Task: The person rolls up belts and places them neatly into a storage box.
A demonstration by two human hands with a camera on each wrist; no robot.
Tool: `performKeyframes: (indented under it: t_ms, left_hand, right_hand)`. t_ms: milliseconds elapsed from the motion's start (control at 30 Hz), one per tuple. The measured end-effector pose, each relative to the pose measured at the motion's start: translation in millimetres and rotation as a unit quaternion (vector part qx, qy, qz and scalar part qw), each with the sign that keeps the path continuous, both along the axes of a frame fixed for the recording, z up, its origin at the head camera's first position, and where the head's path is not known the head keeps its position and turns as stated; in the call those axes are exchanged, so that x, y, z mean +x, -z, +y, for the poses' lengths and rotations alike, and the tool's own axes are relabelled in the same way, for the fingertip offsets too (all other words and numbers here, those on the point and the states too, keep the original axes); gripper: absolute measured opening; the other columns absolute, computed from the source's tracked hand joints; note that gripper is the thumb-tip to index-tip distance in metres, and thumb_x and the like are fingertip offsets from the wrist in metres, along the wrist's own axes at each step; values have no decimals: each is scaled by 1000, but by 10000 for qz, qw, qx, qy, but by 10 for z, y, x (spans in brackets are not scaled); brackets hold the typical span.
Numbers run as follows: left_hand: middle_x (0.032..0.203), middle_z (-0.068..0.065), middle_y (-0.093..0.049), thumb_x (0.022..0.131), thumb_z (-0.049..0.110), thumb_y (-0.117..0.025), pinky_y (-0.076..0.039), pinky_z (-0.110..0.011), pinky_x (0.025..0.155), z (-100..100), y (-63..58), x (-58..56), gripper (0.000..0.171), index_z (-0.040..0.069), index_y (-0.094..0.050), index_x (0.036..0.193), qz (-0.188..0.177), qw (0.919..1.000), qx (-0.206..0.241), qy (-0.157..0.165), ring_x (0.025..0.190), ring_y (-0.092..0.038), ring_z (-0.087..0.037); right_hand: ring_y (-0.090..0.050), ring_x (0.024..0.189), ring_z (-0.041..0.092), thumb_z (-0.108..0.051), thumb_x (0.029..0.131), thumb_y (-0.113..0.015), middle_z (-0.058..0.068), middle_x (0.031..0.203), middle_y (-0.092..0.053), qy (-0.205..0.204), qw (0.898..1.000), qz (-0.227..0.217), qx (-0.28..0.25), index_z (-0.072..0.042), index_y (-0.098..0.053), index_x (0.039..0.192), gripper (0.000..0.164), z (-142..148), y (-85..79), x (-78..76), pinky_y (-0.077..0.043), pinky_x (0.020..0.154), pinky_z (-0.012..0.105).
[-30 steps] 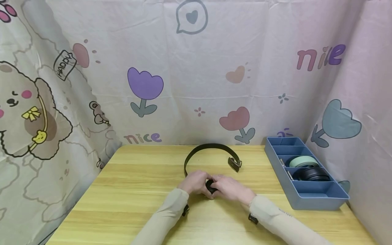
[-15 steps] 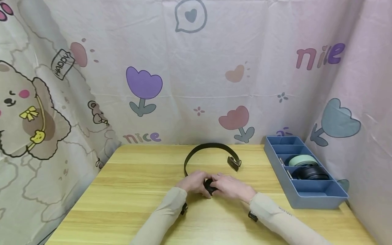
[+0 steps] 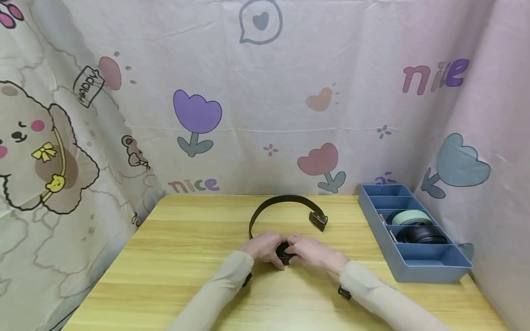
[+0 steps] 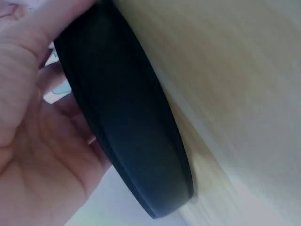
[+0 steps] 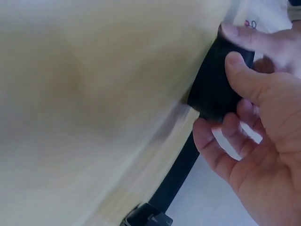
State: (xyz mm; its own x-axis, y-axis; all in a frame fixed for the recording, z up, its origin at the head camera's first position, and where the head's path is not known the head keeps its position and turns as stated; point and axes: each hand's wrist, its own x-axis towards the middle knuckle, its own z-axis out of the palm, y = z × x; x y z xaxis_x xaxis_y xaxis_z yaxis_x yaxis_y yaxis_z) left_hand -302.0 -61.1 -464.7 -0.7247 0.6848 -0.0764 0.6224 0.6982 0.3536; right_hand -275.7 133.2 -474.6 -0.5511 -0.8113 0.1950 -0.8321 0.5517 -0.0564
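A black belt lies on the wooden table, its near end wound into a roll that stands on edge between the two hands. From the roll the loose strap arcs away to the back and ends at a metal buckle. My left hand grips the roll's left side; in the left wrist view the wide black strap runs under the thumb. My right hand holds the right side, with its thumb pressed on the roll in the right wrist view. The roll's inner turns are mostly hidden by fingers.
On the right of the table stands a blue divided box. A mint-green rolled belt and a black rolled belt sit in separate compartments. Patterned cloth hangs behind the table and along both sides.
Both hands stay around the roll, and their fingers shift slightly on it. The loose strap and buckle keep nearly the same place.
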Motion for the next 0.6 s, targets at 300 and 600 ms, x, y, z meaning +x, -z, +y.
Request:
performKeyframes:
  t_ms: [300,600]
  left_hand:
    - [85,17,-64,60,41,-91,-44,-19,68,30,29,-15,42,28,-69,93,474,9988,66,-99,74,-54,-1]
    - [79,17,-62,55,48,-92,-44,-21,65,44,9,-19,47,30,-65,89,612,9979,-183,-87,69,-53,-2]
  right_hand:
    - [-53,92,12,-29,86,-73,0,107,-65,376,9987,-154,-299,-19,-70,90,12,-43,28,45,-50,83,30]
    - [-46,85,7,-29,84,-75,-8,92,-54,41,9999,-99,-56,-19,-76,99,17,10,5,3,-45,74,21]
